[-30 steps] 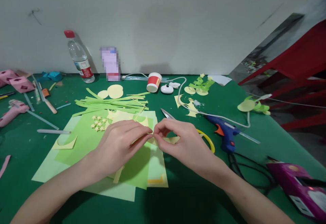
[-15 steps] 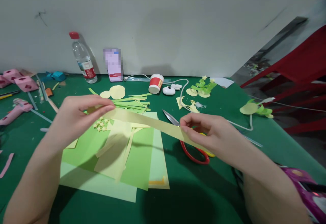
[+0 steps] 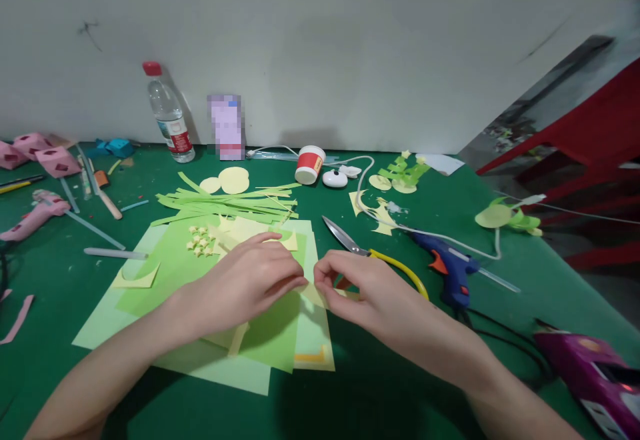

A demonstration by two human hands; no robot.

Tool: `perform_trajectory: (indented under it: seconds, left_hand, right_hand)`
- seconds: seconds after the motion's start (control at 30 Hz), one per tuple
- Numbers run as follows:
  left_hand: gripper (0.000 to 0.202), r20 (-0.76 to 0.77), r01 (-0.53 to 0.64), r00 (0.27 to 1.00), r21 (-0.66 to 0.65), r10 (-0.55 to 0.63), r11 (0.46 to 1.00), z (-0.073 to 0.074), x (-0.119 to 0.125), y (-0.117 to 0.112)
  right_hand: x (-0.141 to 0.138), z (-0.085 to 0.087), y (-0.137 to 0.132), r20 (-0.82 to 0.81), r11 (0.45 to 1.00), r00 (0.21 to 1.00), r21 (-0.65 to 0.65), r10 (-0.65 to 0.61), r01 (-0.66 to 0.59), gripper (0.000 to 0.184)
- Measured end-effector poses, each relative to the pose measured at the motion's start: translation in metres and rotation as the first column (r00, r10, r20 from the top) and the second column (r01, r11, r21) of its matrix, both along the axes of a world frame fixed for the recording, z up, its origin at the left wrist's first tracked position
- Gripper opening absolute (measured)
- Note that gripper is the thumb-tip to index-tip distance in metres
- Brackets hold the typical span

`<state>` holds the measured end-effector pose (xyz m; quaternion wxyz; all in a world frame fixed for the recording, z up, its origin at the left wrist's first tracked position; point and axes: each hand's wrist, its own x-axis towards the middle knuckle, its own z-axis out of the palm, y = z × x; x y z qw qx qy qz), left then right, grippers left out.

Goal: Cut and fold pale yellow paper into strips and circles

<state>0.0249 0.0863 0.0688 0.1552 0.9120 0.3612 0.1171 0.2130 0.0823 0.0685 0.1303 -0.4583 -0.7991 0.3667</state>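
My left hand (image 3: 253,277) and my right hand (image 3: 363,290) are close together over the stacked paper, thumbs and fingers pinched. Between their fingertips is a pale yellow paper strip (image 3: 314,295); most of it is hidden by the hands. Below lie light green sheets (image 3: 280,343) with yellow paper pieces on top. Small folded paper stars (image 3: 201,241) sit in a group left of my left hand. Scissors (image 3: 345,237) lie partly behind my right hand, blades pointing to the far left.
Green paper strips (image 3: 225,207) lie behind the sheets. A blue glue gun (image 3: 450,267) and a purple device (image 3: 590,380) are at the right. Along the wall stand a water bottle (image 3: 170,120), a phone (image 3: 227,127) and a tipped paper cup (image 3: 309,165). A pink glue gun (image 3: 37,217) lies left.
My left hand has moved right and down, close to my right hand, which has shifted slightly left and down. The strip, stretched between them before, is now mostly hidden.
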Motion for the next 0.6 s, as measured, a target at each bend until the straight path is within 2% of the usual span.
perform_trajectory:
  seconds: [0.17,0.3,0.4,0.5,0.6]
  left_hand:
    - [0.024,0.056,-0.066,0.996,0.036,0.064,0.997,0.012,-0.01,-0.001]
    - [0.021,0.103,-0.131,0.987,0.073,0.123,0.989,0.024,-0.028,0.002]
    - [0.018,0.134,-0.177,0.978,0.151,0.158,0.973,0.031,-0.042,0.004]
    - [0.017,0.168,-0.251,0.961,0.202,0.219,0.947,0.034,-0.05,0.005]
    - [0.018,0.132,-0.199,0.974,0.138,0.181,0.97,0.03,-0.043,0.003]
  right_hand:
    - [0.011,0.005,0.006,-0.048,0.999,0.999,-0.039,0.004,-0.005,0.013]
    - [0.032,0.01,0.014,-0.049,0.999,0.999,-0.05,-0.023,0.021,0.016]
    - [0.052,0.015,0.021,-0.041,0.998,0.997,-0.017,-0.063,0.063,0.019]
    - [0.066,0.02,0.026,-0.057,0.973,0.978,0.104,-0.2,0.205,0.02]
    - [0.06,0.021,0.023,-0.114,0.86,0.934,0.364,-0.34,0.357,0.014]
